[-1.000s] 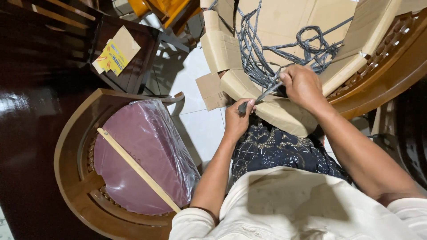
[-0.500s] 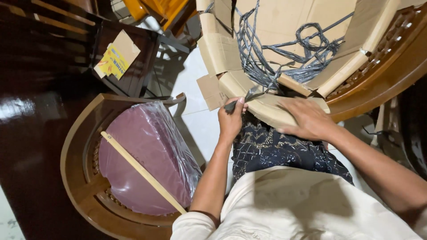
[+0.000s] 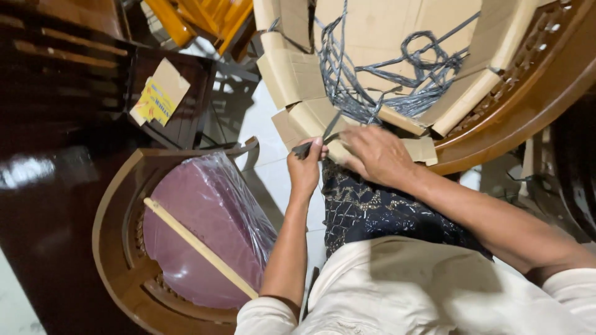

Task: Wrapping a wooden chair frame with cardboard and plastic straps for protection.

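I am seeing my left hand [image 3: 305, 169] pinching the grey strap [image 3: 347, 102] end at centre frame, while my right hand [image 3: 375, 154] is lying flat, fingers spread, just beside it on the cardboard wrapping [image 3: 298, 74].

A plastic-wrapped maroon cushion [image 3: 198, 229] and pale stick [image 3: 198, 247] rest on a wooden chair [image 3: 115, 248].

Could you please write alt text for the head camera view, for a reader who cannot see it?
A person's left hand pinches a grey plastic strap bound around brown folded cardboard, and the right hand presses on that cardboard. Beside them is a round wooden chair with a plastic-wrapped maroon cushion.
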